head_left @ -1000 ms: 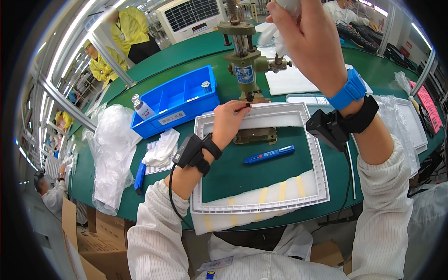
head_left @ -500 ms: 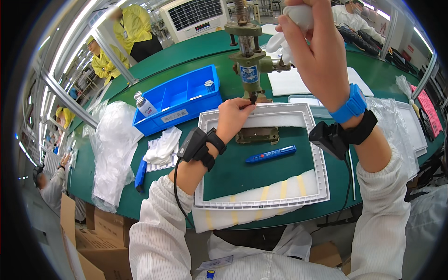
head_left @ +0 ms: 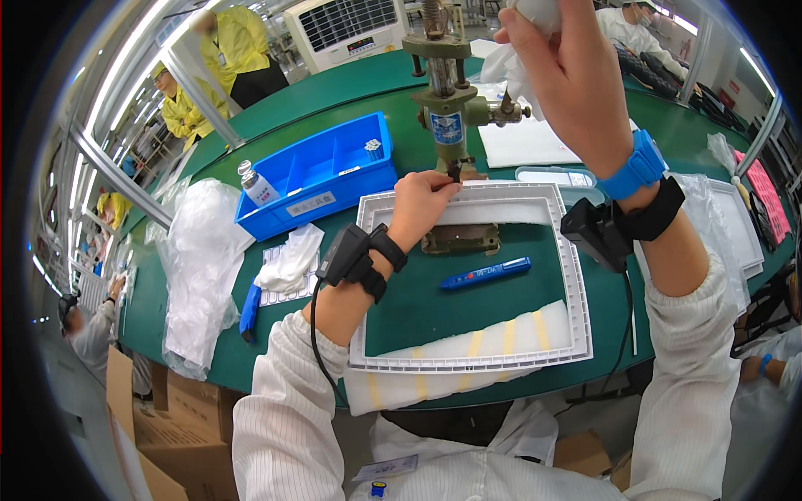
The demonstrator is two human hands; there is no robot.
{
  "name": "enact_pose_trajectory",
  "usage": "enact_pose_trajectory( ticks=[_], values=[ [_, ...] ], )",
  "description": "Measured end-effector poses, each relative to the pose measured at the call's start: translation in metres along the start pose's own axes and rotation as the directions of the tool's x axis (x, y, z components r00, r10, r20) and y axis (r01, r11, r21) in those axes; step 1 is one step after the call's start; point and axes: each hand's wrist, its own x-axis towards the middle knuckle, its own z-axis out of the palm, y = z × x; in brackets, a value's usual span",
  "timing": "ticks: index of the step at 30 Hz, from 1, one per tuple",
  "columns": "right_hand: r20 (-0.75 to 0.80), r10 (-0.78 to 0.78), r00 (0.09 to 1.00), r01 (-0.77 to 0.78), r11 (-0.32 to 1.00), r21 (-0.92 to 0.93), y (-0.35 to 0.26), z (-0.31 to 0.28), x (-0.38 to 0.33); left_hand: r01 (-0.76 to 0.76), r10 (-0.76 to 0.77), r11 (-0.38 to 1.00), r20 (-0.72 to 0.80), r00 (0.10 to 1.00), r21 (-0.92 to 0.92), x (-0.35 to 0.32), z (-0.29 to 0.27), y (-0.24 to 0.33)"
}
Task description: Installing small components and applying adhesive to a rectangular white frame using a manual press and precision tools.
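Note:
A white rectangular plastic frame (head_left: 578,309) lies on the green table, its far side at the foot of a green hand press (head_left: 445,100). My left hand (head_left: 422,200) is closed on that far side, thumb and forefinger pinched beside the small dark tip of the press. Anything small between those fingertips is hidden. Raised at the upper right, my right hand (head_left: 576,83) is wrapped round a white rounded knob (head_left: 539,15), partly cut off by the picture's edge. White wrapping (head_left: 510,71) hangs below the knob. Inside the frame lies a blue pen-shaped tool (head_left: 484,274).
A blue divided bin (head_left: 317,179) with a small bottle (head_left: 259,185) stands left of the press. Nearer are a white cloth (head_left: 292,259), a blue-handled tool (head_left: 250,311) and clear plastic bags (head_left: 200,275). White foam (head_left: 451,359) lies under the frame's near side. Other people stand farther off.
My right hand has shifted slightly up and away with the knob. My left hand stays at the frame's far side. Another person's forearm with a blue band has appeared at the right edge.

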Motion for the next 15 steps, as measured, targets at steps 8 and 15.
enact_pose_trajectory(
  ticks=[8,15],
  values=[
    [0.034,0.052,0.998,-0.052,0.999,-0.006,-0.008,-0.006,-0.014,0.001,-0.001,1.000,0.018,1.000,-0.016,0.002,0.000,0.001],
    [0.079,0.026,0.997,-0.027,1.000,0.012,-0.012,-0.006,-0.047,0.034,-0.034,0.999,0.030,0.999,0.014,0.003,-0.002,0.001]
  ],
)
